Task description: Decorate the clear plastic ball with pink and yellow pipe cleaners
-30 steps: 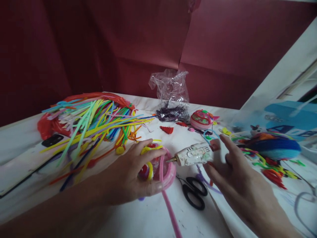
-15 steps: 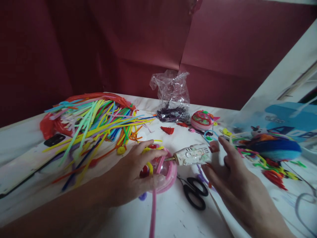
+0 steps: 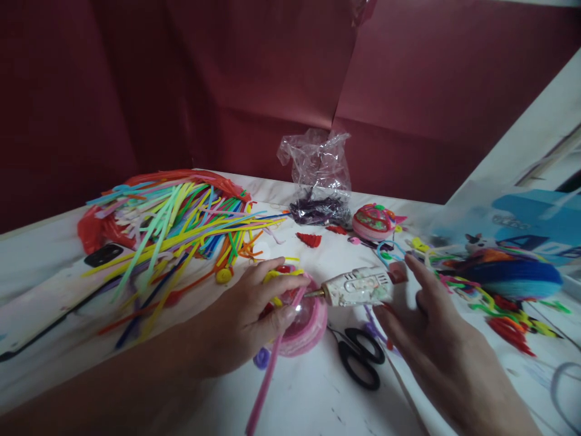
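Grip, left: the left hand [image 3: 254, 318] was part-curled, thumb and fingers around a shiny, rounded pink-wound ball [image 3: 305, 339] and at a fuzzy pink strand [image 3: 271, 369] that trailed below.
Grip, right: the right hand [image 3: 438, 327] was closed at the rear of a glue gun [image 3: 358, 287], its forefinger raised.
Tool: glossy, white and patterned, it pointed its slim metal nozzle at the ball's upper rim; contact could not be told.
Beside the ball: a fuzzy purple coil [image 3: 262, 358] and scissors [image 3: 353, 346] with smooth black loops.
Beyond: a red wedge [image 3: 308, 240], a rounded pink ornament [image 3: 373, 224] and a crinkled clear bag [image 3: 321, 166].
Left side: thin, velvety pipe cleaners [image 3: 181, 212] fanned out in many colours.
Right side: a fuzzy, banded blue mound [image 3: 517, 275].
Surface: white, faintly veined tabletop [image 3: 322, 396].
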Tool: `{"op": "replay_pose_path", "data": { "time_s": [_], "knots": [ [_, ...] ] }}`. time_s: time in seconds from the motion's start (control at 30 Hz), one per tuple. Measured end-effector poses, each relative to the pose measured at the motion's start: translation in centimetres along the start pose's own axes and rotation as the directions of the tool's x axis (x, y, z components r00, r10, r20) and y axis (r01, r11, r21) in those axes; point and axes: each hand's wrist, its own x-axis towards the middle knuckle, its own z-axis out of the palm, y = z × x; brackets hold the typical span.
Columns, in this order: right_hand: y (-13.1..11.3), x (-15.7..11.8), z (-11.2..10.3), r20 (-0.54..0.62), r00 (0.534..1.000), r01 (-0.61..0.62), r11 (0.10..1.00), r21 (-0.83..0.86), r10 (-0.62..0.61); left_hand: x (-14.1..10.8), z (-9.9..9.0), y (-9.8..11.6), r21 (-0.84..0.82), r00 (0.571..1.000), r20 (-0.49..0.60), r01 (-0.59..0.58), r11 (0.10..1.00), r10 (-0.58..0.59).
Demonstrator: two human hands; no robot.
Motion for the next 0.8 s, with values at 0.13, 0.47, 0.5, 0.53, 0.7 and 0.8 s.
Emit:
{"op": "replay_pose_path", "data": {
  "time_s": [0.13, 0.47, 0.5, 0.53, 0.7, 0.8],
  "knots": [
    [0.0, 0.0, 0.0, 0.003, 1.0, -0.015, 1.0, -0.013, 0.015, 0.0, 0.1, 0.0, 0.008, 1.0, 0.001, 0.007, 1.0, -0.007],
    [1.0, 0.4, -0.2, 0.057, 0.997, 0.051, 0.999, -0.006, -0.051, 0.1, 0.0, 0.0, 0.009, 1.0, 0.002, 0.023, 1.0, -0.023],
    [0.9, 0.4, -0.2, 0.055, 0.997, 0.05, 0.999, -0.002, -0.05, 0.1, 0.1, -0.1, 0.007, 1.0, -0.006, 0.012, 1.0, -0.012],
    [0.9, 0.4, -0.2, 0.055, 0.997, 0.045, 0.999, 0.001, -0.045, 0.1, 0.2, -0.2, 0.006, 1.0, -0.011, 0.004, 1.0, -0.004],
    [0.8, 0.3, -0.1, 0.074, 0.997, 0.014, 0.999, 0.029, -0.016, 0.1, 0.2, -0.4, 0.017, 1.0, -0.002, 0.004, 1.0, -0.004],
    [0.9, 0.2, -0.2, 0.092, 0.996, 0.0, 0.999, 0.045, -0.004, 0.1, 0.2, -0.4, 0.008, 1.0, 0.01, 0.016, 1.0, -0.016]
  ]
}}
